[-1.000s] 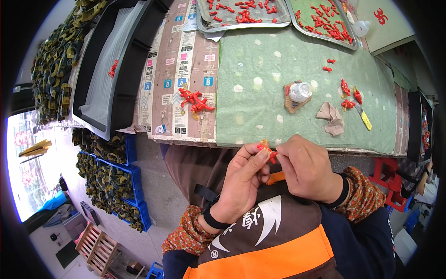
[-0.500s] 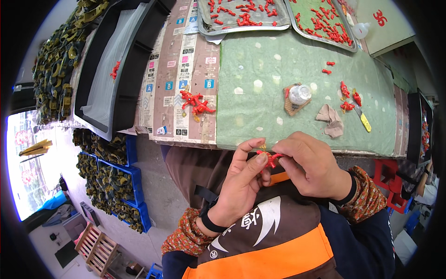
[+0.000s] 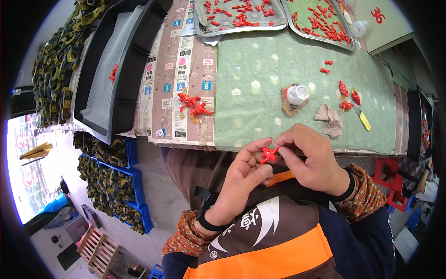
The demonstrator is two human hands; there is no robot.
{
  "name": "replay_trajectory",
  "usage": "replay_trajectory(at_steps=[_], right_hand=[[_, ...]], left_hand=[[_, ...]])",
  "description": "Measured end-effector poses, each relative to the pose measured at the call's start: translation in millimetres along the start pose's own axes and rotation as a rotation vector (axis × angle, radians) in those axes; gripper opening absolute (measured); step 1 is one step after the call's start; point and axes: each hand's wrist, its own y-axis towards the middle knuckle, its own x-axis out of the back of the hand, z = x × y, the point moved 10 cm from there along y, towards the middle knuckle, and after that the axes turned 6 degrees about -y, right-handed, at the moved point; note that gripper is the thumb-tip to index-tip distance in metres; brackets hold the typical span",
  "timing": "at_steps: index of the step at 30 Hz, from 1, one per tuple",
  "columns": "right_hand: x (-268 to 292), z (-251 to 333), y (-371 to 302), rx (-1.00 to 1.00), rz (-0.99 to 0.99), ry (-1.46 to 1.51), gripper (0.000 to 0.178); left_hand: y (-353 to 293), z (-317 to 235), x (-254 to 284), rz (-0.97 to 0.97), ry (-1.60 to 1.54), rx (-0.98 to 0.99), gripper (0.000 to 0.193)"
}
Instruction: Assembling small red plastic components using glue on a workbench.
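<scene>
While the right hand's (image 3: pixel 309 158) fingers are pinching a thin end of a small, glossy red figure (image 3: pixel 268 156), the left hand (image 3: pixel 244 169) is curving loosely around it, thumb and index finger standing well apart. The smooth figure, stubby limbs jutting out, is sitting between both hands, just off the near edge of a tabletop (image 3: pixel 251 125) that is wearing soft, pale-spotted green cloth. There, a clear, rounded container (image 3: pixel 298 94) is standing on ridged brown cardboard (image 3: pixel 291 109), and a crumpled beige rag (image 3: pixel 330 122) is lying near it.
</scene>
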Motion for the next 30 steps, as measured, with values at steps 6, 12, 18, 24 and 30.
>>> replay_trajectory(at_steps=[6, 12, 18, 24, 30], right_hand=[[-6.2, -21.2, -1.4, -0.248, 0.046, 0.171, 0.009], [-14.0, -34.3, -5.0, -0.45, 0.123, 0.331, 0.008], [-18.4, -31.2, -4.8, -0.381, 0.157, 0.376, 0.014], [-15.0, -20.3, 0.2, -0.219, 0.166, 0.234, 0.017], [-11.0, -22.1, 1.1, -0.182, 0.136, 0.265, 0.016]], left_hand=[[1.8, -12.7, 4.6, -0.026, 0.316, -0.193, 0.042], [-0.1, -21.0, 9.0, -0.064, 0.445, -0.305, 0.025], [-0.5, -15.1, 15.2, -0.071, 0.202, -0.168, 0.02], [-2.1, -5.6, 12.2, -0.08, 0.074, -0.072, 0.019], [-3.0, 13.2, 13.9, -0.053, -0.11, 0.094, 0.024]])
